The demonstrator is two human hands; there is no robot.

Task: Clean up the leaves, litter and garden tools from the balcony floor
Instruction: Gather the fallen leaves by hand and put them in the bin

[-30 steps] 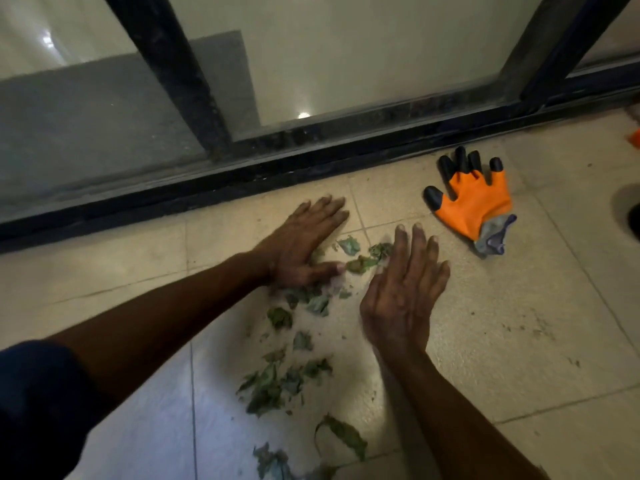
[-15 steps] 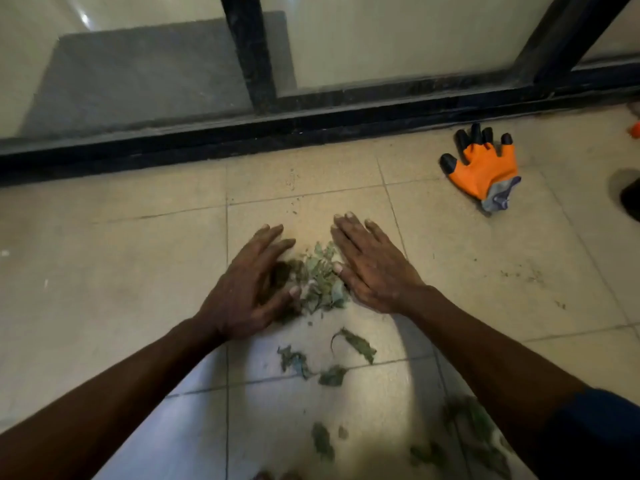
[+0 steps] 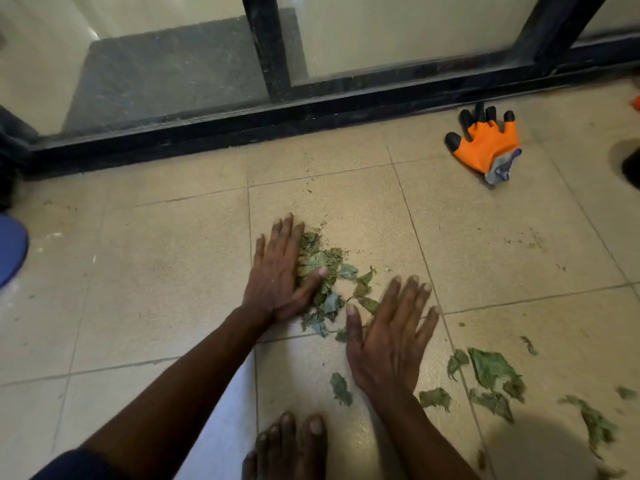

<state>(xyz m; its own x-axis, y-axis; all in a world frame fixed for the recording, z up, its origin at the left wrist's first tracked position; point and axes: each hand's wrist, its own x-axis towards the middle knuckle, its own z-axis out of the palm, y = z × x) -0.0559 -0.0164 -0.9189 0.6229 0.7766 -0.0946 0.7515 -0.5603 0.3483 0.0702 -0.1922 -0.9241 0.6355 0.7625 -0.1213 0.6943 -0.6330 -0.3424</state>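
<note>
Head view: our left hand (image 3: 277, 275) lies flat, fingers straight, against the leaves (image 3: 323, 268). Our right hand (image 3: 391, 337) is spread flat on the floor (image 3: 156, 271) beside them. We risk crumbling them or letting some slip between our palms. The strays (image 3: 493, 370) and the glove (image 3: 485, 147) lie apart, easily missed.

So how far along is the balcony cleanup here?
Early. A small leaf pile is gathered on the tiles. The left hand presses flat against it; the right hand lies open beside it, holding nothing. Left to do: loose leaves scattered to the right, and the orange glove by the door track.
</note>
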